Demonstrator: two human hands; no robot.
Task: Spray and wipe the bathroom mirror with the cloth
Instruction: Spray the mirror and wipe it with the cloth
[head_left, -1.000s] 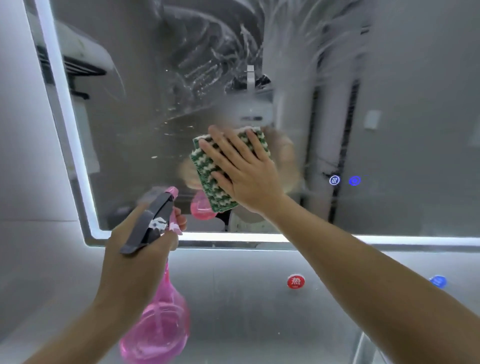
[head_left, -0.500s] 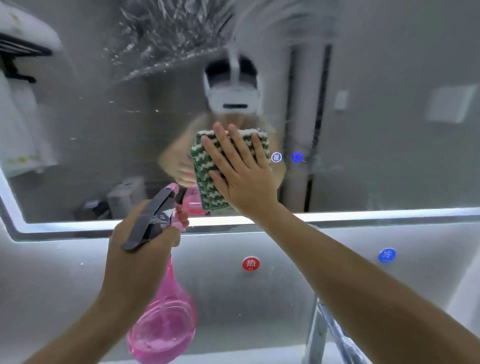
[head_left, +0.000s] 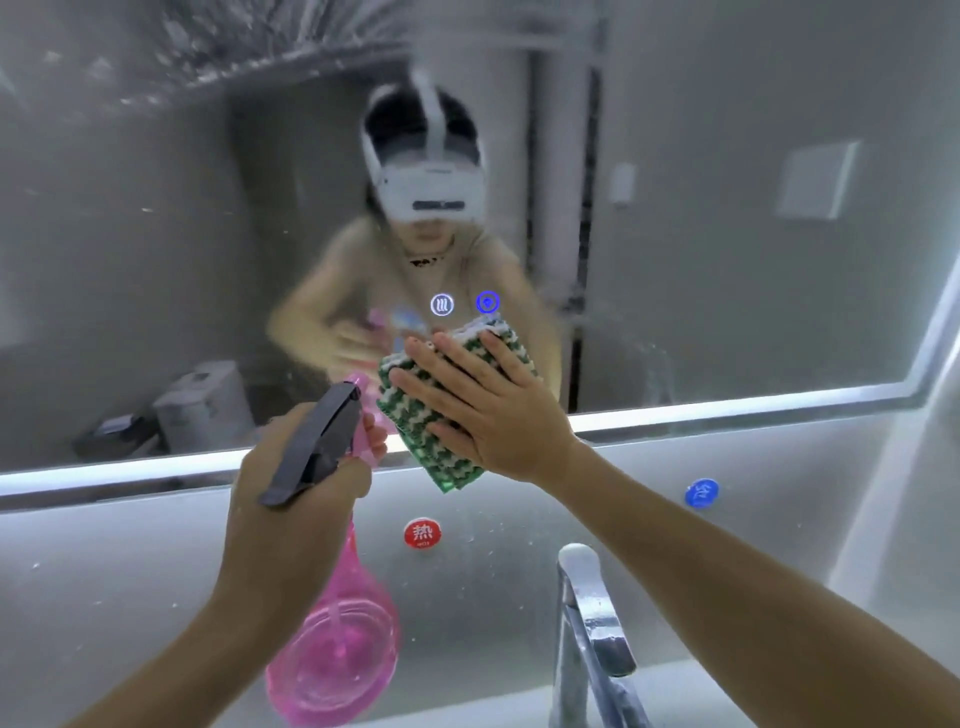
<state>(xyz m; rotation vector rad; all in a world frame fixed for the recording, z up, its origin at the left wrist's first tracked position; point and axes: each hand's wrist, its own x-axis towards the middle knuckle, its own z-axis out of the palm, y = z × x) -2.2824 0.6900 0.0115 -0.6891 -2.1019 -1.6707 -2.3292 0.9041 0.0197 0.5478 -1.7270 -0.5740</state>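
The bathroom mirror (head_left: 727, 260) fills the upper view, with a lit strip along its bottom edge and wet streaks near the top. My right hand (head_left: 483, 405) presses a folded green-and-white cloth (head_left: 457, 462) flat against the mirror's lower edge, fingers straight. The cloth's lower corner hangs past the lit strip. My left hand (head_left: 296, 478) grips the neck of a pink spray bottle (head_left: 332, 654) with a dark grey trigger head, held in front of the mirror, just left of the cloth.
A chrome tap (head_left: 587, 623) rises at the lower right over the white basin. A red round sticker (head_left: 422, 533) and a blue one (head_left: 701, 492) sit on the grey wall below the mirror. Two small lit touch icons (head_left: 465, 303) glow in the glass.
My right hand has slid the cloth down and to the right, to the mirror's bottom edge. My view has dropped and shifted right, bringing the tap into sight. The bottle stays in my left hand.
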